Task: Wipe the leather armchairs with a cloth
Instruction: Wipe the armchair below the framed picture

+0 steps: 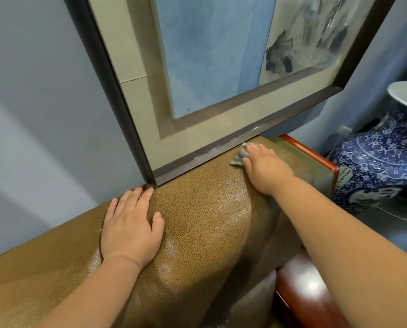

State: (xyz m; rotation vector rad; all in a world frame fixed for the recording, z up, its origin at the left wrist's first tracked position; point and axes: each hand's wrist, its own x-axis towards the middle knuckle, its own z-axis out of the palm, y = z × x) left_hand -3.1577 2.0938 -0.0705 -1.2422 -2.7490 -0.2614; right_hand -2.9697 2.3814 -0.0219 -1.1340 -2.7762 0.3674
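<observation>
The top of a tan, pebbled leather armchair back fills the lower middle of the head view. My left hand rests flat on it near the left, fingers straight. My right hand reaches to the far right end of the back and presses a small grey cloth onto the leather. Most of the cloth lies hidden under the palm and fingers; only a crumpled edge shows at the left of the hand.
A large dark-framed picture hangs on the blue-grey wall, its lower edge almost touching the chair back. A red-brown wooden armrest runs along the right. A blue-and-white porcelain vase stands at the right.
</observation>
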